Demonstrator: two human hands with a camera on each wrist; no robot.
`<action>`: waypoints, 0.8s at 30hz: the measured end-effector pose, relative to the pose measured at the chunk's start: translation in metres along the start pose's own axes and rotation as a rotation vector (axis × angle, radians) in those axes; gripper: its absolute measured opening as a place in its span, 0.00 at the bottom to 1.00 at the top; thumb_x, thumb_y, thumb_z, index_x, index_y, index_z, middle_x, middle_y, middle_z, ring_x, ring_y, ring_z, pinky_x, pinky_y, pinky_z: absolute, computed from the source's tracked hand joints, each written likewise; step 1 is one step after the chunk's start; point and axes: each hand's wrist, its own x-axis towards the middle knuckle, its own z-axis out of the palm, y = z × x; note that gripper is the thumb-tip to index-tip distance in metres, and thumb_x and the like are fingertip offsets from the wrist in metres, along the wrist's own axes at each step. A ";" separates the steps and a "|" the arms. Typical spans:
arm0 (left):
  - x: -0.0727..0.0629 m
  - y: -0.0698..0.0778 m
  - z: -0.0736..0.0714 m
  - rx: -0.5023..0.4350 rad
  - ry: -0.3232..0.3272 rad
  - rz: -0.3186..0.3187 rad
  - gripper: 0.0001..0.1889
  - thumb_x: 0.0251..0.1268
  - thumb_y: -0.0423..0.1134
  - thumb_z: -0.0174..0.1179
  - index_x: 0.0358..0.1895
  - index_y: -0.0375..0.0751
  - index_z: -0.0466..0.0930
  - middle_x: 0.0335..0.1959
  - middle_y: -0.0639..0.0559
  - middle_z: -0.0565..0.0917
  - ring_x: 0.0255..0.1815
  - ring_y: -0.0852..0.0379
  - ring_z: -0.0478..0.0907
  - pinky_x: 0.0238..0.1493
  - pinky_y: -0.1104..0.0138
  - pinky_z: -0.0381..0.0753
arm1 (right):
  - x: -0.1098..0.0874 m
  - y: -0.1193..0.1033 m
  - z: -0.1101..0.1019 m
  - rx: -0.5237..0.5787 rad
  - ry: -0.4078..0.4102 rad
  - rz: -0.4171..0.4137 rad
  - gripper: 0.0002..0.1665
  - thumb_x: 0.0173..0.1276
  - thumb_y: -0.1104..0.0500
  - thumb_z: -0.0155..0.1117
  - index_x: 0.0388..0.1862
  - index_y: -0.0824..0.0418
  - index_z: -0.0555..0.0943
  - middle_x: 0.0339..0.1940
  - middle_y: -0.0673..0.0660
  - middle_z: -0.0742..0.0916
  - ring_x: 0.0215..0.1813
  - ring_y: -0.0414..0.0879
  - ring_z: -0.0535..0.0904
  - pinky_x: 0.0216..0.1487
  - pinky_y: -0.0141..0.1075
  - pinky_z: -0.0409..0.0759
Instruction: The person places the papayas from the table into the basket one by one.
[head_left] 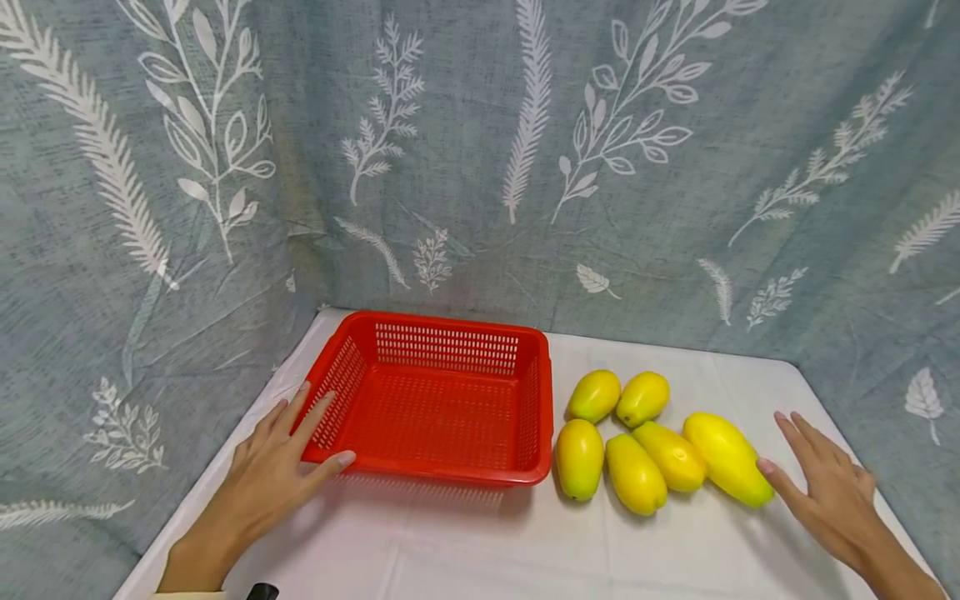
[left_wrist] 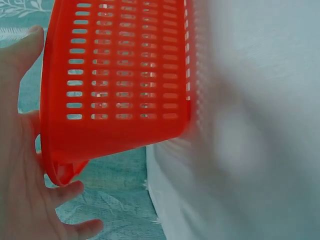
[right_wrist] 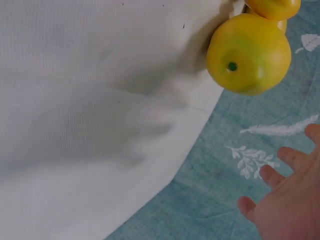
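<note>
The left hand (head_left: 273, 471) is lying with spread grip against the basket (head_left: 438, 400), while the right hand (head_left: 828, 487), grip apart, is touching the biggest mango (head_left: 726, 457).

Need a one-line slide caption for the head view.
Left hand touches empty red slotted plastic basket; right hand touches largest of six yellow-green mangoes.

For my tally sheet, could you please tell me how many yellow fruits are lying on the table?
6. Two sit at the back. Four lie in front, and the largest touches the right hand. None seems hidden.
</note>
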 end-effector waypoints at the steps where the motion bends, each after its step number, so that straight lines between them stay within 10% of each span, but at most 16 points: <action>1: -0.001 0.000 0.001 -0.003 0.002 0.005 0.47 0.72 0.68 0.59 0.87 0.50 0.54 0.88 0.39 0.50 0.81 0.26 0.53 0.62 0.22 0.61 | 0.000 -0.001 0.001 0.001 -0.003 0.001 0.47 0.82 0.42 0.55 0.89 0.56 0.48 0.85 0.75 0.56 0.69 0.85 0.59 0.55 0.82 0.52; 24: -0.005 0.001 0.008 -0.048 0.008 0.004 0.46 0.73 0.67 0.59 0.85 0.45 0.59 0.89 0.43 0.45 0.84 0.28 0.48 0.62 0.20 0.60 | -0.002 -0.011 0.016 0.195 -0.007 -0.030 0.44 0.82 0.50 0.59 0.87 0.64 0.54 0.78 0.81 0.65 0.70 0.86 0.61 0.57 0.84 0.56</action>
